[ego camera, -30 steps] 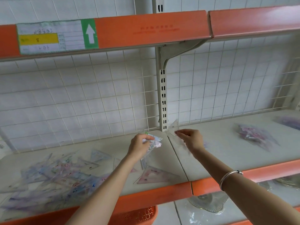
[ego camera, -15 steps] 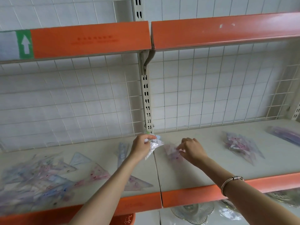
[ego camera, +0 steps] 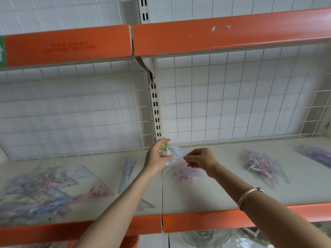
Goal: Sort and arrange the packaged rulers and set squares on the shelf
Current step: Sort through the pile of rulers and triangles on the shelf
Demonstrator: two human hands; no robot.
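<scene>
The stamped lettering on the upper orange shelf rail is too blurred to read.

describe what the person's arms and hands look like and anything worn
Both forearms are bare, with no sleeves or gloves in view. The left hand wears nothing visible. The right hand is bare too, with a thin silver bangle round its wrist.

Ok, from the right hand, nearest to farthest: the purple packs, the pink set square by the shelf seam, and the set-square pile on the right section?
1. pink set square, lying just below the right hand.
2. set-square pile, further right, mid-section.
3. purple packs, far right, at the picture's edge.
</scene>
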